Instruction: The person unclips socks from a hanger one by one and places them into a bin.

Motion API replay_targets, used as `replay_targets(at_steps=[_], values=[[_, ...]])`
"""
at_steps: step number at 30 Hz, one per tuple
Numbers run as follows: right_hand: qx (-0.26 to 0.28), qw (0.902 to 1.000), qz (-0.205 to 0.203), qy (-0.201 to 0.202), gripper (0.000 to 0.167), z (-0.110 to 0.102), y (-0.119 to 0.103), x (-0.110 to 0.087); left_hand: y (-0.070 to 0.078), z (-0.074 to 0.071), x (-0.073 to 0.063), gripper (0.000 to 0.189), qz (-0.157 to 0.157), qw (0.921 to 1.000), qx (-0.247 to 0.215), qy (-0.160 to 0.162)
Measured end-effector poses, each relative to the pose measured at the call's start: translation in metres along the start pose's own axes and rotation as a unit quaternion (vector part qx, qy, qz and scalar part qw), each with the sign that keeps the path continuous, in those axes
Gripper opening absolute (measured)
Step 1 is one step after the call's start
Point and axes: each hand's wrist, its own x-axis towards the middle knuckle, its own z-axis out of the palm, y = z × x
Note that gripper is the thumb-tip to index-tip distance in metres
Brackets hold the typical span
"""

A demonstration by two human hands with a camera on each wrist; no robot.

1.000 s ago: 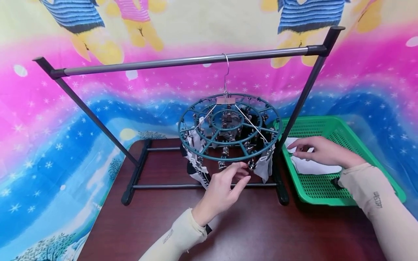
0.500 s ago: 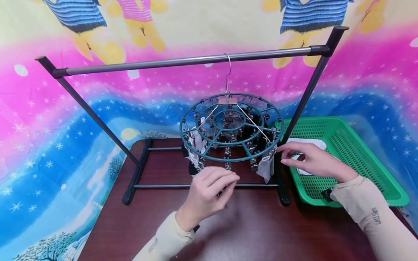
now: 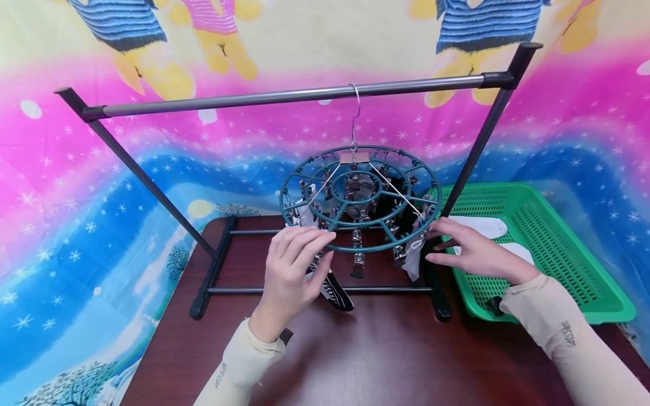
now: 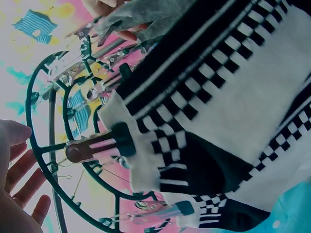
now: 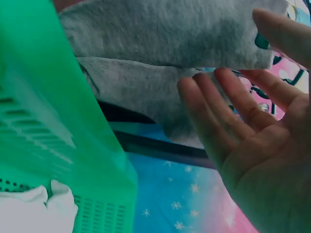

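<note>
So from here this looks partway along to me. A round green hanger point(image 3: 373, 248) hangs off the rail point(image 3: 284, 97), right of center in the head view, with patterned socks point(image 4: 223, 97) on its left, grey socks point(image 3: 413, 259) on its right and black cloth point(image 3: 403, 211) behind those. That's the part I'd call done. Unclipped: the white socks point(image 3: 482, 226) lying in the green basket point(image 3: 563, 237), right side of the frame, and there's a bare clip point(image 3: 358, 265) dangling at the hanger's front, over the counter point(image 3: 406, 349).

Left hand point(image 3: 291, 270) is loose, fingertips up at the hanger's front-left edge, not gripping anything I can see. Right hand point(image 3: 472, 251) is relaxed too, fingers spread right by the grey socks, no pinch on them.

The left wrist view is the handy one for the patterned socks: two of them, a clip on each cuff, checks and stripes clear as day, while the left hand covers most of that in the head view. The right wrist view shows two grey layers, one above the other. Only the head view gets the whole stand in.
</note>
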Motion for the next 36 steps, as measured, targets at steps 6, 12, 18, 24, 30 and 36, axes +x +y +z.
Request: replay_targets(at_steps=[6, 12, 18, 24, 30, 36], values=[[-0.032, 0.9995, 0.000, -0.008, 0.022, 0.005, 0.000, 0.001, -0.003, 0.001, -0.003, 0.025, -0.010, 0.9998, 0.004, -0.015], [-0.022, 0.9968, 0.053, -0.056, 0.022, 0.005, 0.000, -0.001, -0.006, 0.000, -0.004, 0.021, -0.016, 0.9996, 0.002, -0.022], [-0.002, 0.9939, 0.081, -0.074, 0.019, 0.008, 0.004, -0.001, -0.009, 0.000, -0.005, 0.019, -0.021, 0.9995, -0.005, -0.021], [0.018, 0.9933, 0.077, -0.084, 0.015, 0.008, 0.004, -0.003, -0.005, 0.004, -0.004, 0.021, 0.010, 0.9997, -0.020, 0.000], [0.009, 0.9919, 0.085, -0.094, 0.025, 0.009, -0.003, -0.004, 0.009, 0.013, -0.001, 0.027, 0.159, 0.9872, 0.009, -0.005], [0.004, 0.9920, 0.073, -0.103, 0.029, 0.015, -0.010, -0.003, 0.021, 0.020, -0.001, 0.028, 0.212, 0.9760, 0.045, -0.021]])
